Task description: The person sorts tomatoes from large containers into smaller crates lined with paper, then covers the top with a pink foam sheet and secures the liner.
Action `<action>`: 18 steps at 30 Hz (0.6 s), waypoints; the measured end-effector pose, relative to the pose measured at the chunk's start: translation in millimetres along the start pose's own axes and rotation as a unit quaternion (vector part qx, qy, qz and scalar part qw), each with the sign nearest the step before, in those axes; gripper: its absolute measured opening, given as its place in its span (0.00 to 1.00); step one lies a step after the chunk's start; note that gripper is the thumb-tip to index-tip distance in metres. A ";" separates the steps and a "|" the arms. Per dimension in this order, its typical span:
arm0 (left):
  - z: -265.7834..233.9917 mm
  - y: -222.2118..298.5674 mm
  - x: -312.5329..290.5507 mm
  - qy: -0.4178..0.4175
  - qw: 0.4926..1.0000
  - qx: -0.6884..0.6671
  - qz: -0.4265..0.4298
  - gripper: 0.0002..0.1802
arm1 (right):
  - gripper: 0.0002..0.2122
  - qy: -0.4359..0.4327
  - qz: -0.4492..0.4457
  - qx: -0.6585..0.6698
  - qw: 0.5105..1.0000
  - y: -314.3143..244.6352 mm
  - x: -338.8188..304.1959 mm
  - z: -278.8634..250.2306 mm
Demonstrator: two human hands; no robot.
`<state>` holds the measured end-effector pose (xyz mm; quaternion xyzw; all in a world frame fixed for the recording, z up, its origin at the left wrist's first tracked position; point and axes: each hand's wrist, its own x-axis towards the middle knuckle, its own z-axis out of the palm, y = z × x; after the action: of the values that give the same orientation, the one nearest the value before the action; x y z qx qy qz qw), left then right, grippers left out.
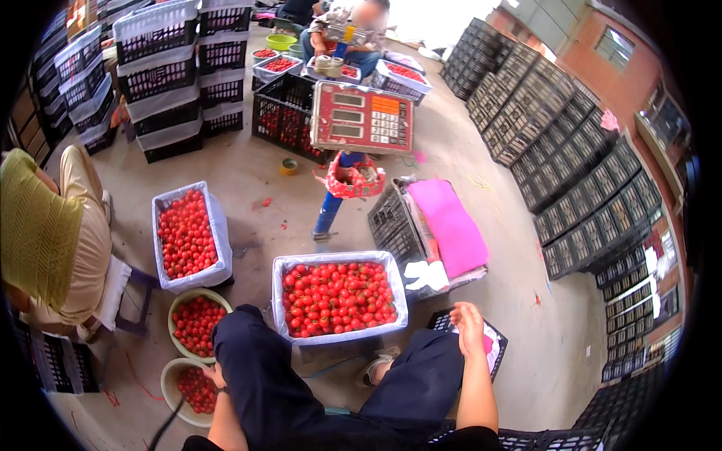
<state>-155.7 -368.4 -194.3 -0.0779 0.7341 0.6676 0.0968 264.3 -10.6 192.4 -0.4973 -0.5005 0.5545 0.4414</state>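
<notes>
While stacks of black crates (556, 143) curve along the right side of my view, some cut off by the dark rim, a lined crate (342, 342) of cherry-red tomatoes (338, 297) stands just ahead of the knees, between the two grips and apart from both. Left of the knees I have two smaller vessels, a far bowl (177, 304) and a near bowl (171, 372), each holding more of the red fruit. The left grip (216, 376) is at the near bowl's right-hand edge, beside its tomatoes; the right grip (469, 331) hangs above the right knee, well away from that bowl, its fingers loosely bent and spread from a closed fist, with nothing visible in it. I can't make out the left fingertips against the trouser leg, so I cannot tell whether they are together, apart or on a tomato. The lower tomatoes are hidden beneath the top layer.
</notes>
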 end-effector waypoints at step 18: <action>-102.9 -61.4 44.1 0.073 0.857 -0.248 -0.445 0.29 | 0.08 0.053 -0.011 0.009 0.999 0.1 -8.0 -16.9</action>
<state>-187.4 -476.1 -255.1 -0.4663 0.4358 0.7058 0.3073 282.0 -16.5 193.1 -0.5162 -0.4774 0.5267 0.4777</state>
